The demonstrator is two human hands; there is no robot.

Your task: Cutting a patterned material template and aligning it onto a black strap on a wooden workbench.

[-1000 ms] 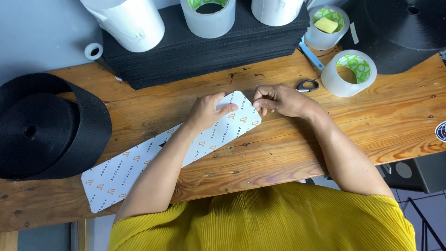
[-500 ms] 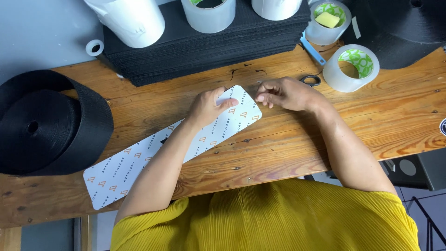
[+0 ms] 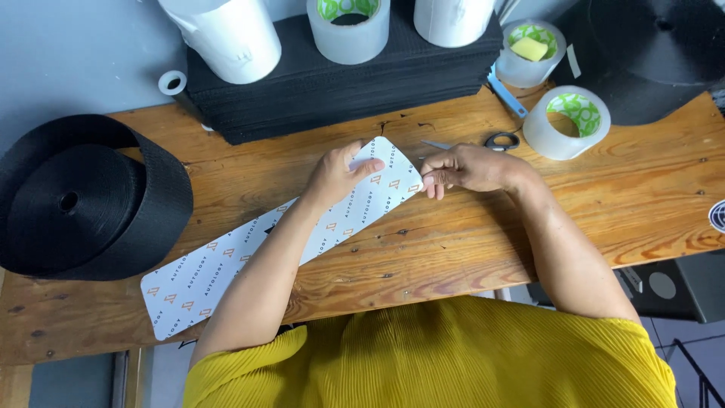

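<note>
A long white printed strip (image 3: 226, 257) with small orange marks lies diagonally across the wooden table (image 3: 468, 249). My left hand (image 3: 341, 172) rests flat on the strip's upper right end, fingers pressing it down. My right hand (image 3: 467, 168) is curled at that end's right corner, fingertips touching the strip's edge. Black-handled scissors (image 3: 498, 141) lie just behind my right hand.
A big roll of black webbing (image 3: 83, 196) sits at the left. A stack of black sheets (image 3: 340, 83) at the back carries white rolls and a clear tape roll (image 3: 349, 30). More tape rolls (image 3: 566, 121) stand at the right, beside another black roll (image 3: 657, 53).
Both hands stayed at the strip's upper end; my right hand shifted slightly along the corner. The strip has hardly moved.
</note>
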